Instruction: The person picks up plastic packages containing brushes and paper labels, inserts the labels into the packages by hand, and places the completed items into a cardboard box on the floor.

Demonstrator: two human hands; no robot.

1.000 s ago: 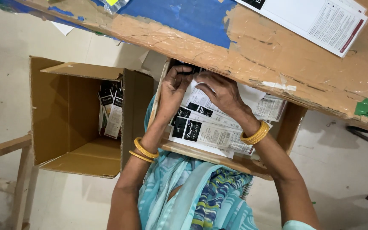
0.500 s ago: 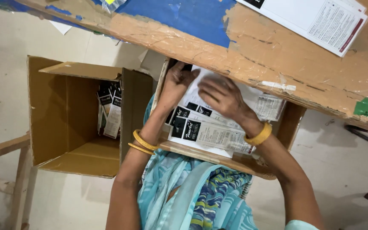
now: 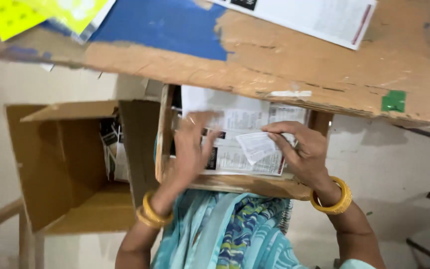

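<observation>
A shallow wooden tray (image 3: 235, 185) rests on my lap under the table edge, filled with white and black printed leaflets (image 3: 240, 159). My left hand (image 3: 192, 149) lies flat on the left part of the stack, fingers spread and blurred. My right hand (image 3: 302, 152) pinches a small folded white leaflet (image 3: 256, 145) between thumb and fingers, just above the stack. Yellow bangles circle both wrists.
An open cardboard box (image 3: 75, 169) stands to the left with a few printed packets (image 3: 113, 154) inside. A worn wooden table (image 3: 294, 65) with blue paint patches spans the top, bearing a white printed sheet (image 3: 314, 17) and yellow papers (image 3: 41, 15). A wooden stool edge (image 3: 1, 219) shows lower left.
My right hand has moved right and lifted a small folded leaflet off the stack. My left hand slid down across the leaflets. The view has come closer.
</observation>
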